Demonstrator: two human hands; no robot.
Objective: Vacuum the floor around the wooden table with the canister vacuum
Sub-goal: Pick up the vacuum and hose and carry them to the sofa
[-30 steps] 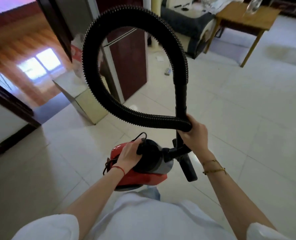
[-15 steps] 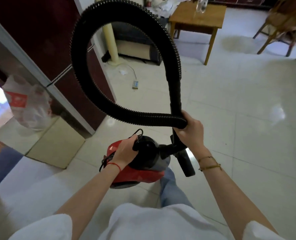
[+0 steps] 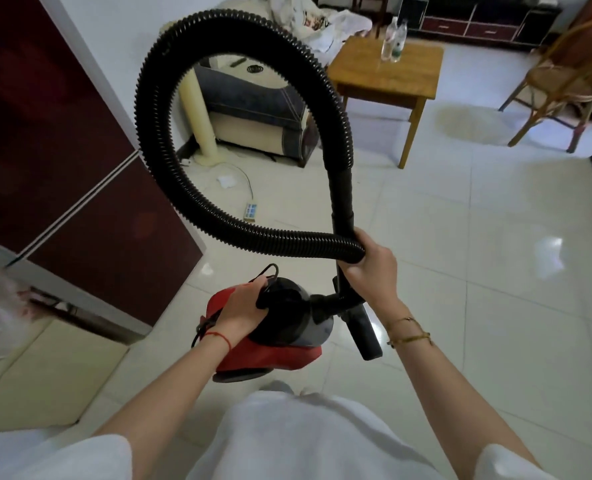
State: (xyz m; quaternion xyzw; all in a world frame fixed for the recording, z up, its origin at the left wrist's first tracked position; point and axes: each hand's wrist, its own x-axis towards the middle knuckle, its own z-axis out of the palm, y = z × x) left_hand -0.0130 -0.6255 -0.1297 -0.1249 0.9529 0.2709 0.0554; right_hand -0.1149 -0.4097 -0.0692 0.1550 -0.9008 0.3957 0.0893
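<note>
I carry a red and black canister vacuum [image 3: 287, 348] off the floor in front of me. My left hand [image 3: 240, 306] grips the black handle on top of the canister. My right hand [image 3: 370, 268] holds the ribbed black hose [image 3: 156, 81] and the wand together; the hose loops high above both hands. The black nozzle [image 3: 365, 334] hangs below my right hand. The wooden table [image 3: 388, 69] stands ahead at the upper right, on white tiles, with two clear bottles [image 3: 393, 41] on it.
A dark red cabinet [image 3: 62, 161] fills the left. A sofa [image 3: 253, 105] and a cream fan pole [image 3: 199, 109] stand behind the hose loop. A power strip [image 3: 252, 212] with its cable lies on the floor. A rattan chair [image 3: 564, 74] stands at the far right.
The view has swung right and moved forward; the doorway has left the frame and the table, sofa and chair now sit nearer. Both hands keep the same grip.
</note>
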